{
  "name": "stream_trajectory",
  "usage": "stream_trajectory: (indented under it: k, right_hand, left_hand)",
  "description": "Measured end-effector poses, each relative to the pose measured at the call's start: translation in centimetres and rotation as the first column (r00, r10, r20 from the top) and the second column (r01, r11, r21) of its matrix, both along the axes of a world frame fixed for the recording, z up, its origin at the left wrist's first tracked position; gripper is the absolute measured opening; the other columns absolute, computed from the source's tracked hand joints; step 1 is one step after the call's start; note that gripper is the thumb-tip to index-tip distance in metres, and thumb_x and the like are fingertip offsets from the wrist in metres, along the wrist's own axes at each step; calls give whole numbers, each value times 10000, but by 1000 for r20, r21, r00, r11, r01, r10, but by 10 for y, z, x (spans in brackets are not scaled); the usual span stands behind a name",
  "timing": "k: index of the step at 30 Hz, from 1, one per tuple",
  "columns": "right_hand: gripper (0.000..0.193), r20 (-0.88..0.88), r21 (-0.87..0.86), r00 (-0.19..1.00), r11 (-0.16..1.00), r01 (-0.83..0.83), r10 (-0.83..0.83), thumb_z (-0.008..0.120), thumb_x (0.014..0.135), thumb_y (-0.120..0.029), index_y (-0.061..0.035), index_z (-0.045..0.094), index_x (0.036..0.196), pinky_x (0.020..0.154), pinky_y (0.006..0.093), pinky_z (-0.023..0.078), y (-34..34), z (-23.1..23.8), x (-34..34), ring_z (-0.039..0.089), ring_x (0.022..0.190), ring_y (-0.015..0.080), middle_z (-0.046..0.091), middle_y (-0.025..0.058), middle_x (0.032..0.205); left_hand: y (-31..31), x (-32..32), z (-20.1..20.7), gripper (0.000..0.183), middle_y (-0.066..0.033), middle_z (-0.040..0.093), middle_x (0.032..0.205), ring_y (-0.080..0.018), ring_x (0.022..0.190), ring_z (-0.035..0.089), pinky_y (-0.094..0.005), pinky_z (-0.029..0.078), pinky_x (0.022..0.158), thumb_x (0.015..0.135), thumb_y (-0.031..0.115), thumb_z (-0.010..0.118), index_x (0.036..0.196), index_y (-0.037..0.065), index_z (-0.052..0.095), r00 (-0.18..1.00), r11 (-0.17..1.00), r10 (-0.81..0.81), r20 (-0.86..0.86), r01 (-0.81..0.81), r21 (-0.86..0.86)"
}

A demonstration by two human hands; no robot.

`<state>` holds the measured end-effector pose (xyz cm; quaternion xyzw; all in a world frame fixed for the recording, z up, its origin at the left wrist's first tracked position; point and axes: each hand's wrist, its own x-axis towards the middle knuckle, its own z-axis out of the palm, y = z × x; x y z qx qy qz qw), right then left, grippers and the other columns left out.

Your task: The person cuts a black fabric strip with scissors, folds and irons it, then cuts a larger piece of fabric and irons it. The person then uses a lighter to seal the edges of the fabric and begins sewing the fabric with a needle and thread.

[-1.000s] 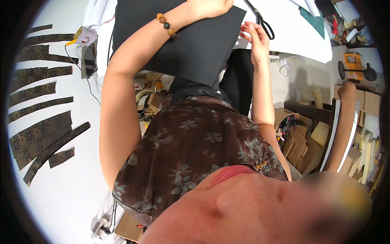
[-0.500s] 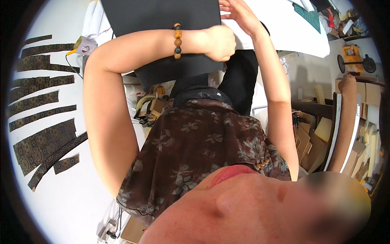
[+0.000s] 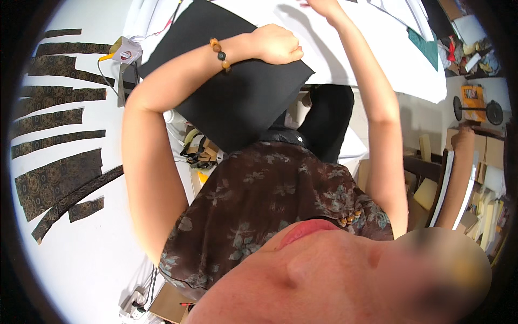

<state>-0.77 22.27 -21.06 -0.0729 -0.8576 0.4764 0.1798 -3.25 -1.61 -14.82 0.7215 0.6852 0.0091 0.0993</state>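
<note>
Both hands shifted since earlier: left hand [image 3: 278, 44], fingers curled, now presses black sheet [image 3: 237, 102]; right hand [image 3: 322, 5] reaches up, finger state cannot be told

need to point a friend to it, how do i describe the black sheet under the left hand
Start at the white table at the top. The black sheet lies on its near edge, overhanging toward the person, under the left hand. Unlike the patterned strips at left, it is plain, large and matte.
</note>
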Motion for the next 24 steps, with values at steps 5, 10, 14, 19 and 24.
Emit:
stream_trajectory:
  k: [5,10,14,19,24]
  right_hand:
    - [373,-76,659,987,735,158,-144,628,869,-189,1,625,1190,860,455,559,4,84,-191,685,975,390,694,245,1081]
    - [396,-351,714,937,649,264,4,634,853,-114,-38,614,1242,986,461,503,-10,88,-316,597,1195,379,642,199,1262]
    - [423,-275,799,958,573,184,76,648,836,-72,-74,607,1257,1062,446,450,-29,71,-371,509,1305,368,585,174,1356]
    - [288,-301,727,932,681,86,203,657,813,-48,-108,622,1093,914,468,499,7,85,-394,616,1063,381,655,167,1090]
    - [254,-536,657,830,694,294,155,712,812,-116,-104,564,1018,784,474,499,19,134,-283,621,940,394,639,170,1010]
  left_hand:
    - [4,-31,-20,517,-231,700,773,-423,764,690,-492,554,774,983,347,418,755,-9,717,991,991,128,24,-129,34]
    - [6,-61,-36,427,-214,686,718,-428,692,669,-512,548,678,914,312,480,703,22,713,967,968,219,131,-232,94]
    - [8,-94,-45,400,-196,689,717,-406,684,676,-497,550,647,904,303,507,684,35,706,968,956,238,83,-248,159]
    - [30,-120,-41,408,-198,699,754,-406,700,678,-497,551,659,915,311,502,707,28,710,973,970,215,85,-223,98]
    - [50,-119,-38,486,-212,732,932,-405,901,694,-481,548,833,937,352,417,875,6,753,958,956,274,90,-260,-139]
